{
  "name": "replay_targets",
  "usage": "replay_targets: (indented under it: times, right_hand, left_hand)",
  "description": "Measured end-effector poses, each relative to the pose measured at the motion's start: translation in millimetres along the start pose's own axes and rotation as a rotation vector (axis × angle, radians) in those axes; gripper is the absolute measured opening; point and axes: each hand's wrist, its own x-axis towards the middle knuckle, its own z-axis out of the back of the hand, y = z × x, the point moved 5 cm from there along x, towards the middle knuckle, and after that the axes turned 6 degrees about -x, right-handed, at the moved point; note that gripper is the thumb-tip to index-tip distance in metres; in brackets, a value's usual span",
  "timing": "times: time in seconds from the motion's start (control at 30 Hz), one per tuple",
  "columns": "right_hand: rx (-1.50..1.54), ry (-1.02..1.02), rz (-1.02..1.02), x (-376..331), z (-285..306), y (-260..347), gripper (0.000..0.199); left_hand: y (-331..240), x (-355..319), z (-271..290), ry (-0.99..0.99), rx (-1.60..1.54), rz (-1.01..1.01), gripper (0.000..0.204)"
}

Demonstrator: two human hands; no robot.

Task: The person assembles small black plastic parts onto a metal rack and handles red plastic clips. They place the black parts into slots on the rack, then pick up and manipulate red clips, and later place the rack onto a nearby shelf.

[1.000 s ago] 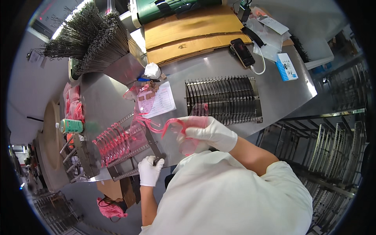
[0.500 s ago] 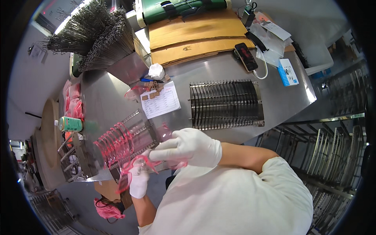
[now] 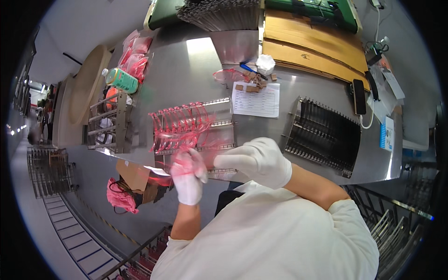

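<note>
My left hand (image 3: 187,179), in a white glove, is closed around a pink see-through plastic frame (image 3: 183,162), blurred by motion. It is held at the near edge of a metal rack (image 3: 221,100). Several pink curved frames (image 3: 179,116), like eyeglass frames, stand in a row in that rack. My right hand (image 3: 261,161), also in a white glove, is right of the left one, with its fingers bent and pressed together. Its fingertips point toward a pink blur; whether they pinch anything is hidden.
Right of a printed sheet (image 3: 255,105) with small brown blocks lies a dark slotted rack (image 3: 324,135). A green-labelled bottle (image 3: 122,80) and pink bags (image 3: 136,65) are at the left. Cardboard (image 3: 312,51) and a phone (image 3: 359,96) sit farther back.
My view has turned left, so the table things sit farther right in the picture. My hands have drawn apart a little, and the left one still grips the pink frame.
</note>
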Motion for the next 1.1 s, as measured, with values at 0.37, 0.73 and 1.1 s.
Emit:
replay_targets:
  times: [0.37, 0.73, 1.1]
  right_hand:
    - [0.796, 0.311, -0.616, 34, -37, 4, 0.071]
    - [0.869, 0.162, -0.474, 24, -54, -25, 0.056]
    - [-0.413, -0.108, 0.291, 53, -6, -4, 0.033]
  left_hand:
    - [-20, 8, 19, 0.127, 0.518, -0.575, 0.017]
    - [-14, 13, 28, 0.116, 0.669, -0.784, 0.018]
    - [-44, 24, 44, -0.218, 0.670, -0.403, 0.032]
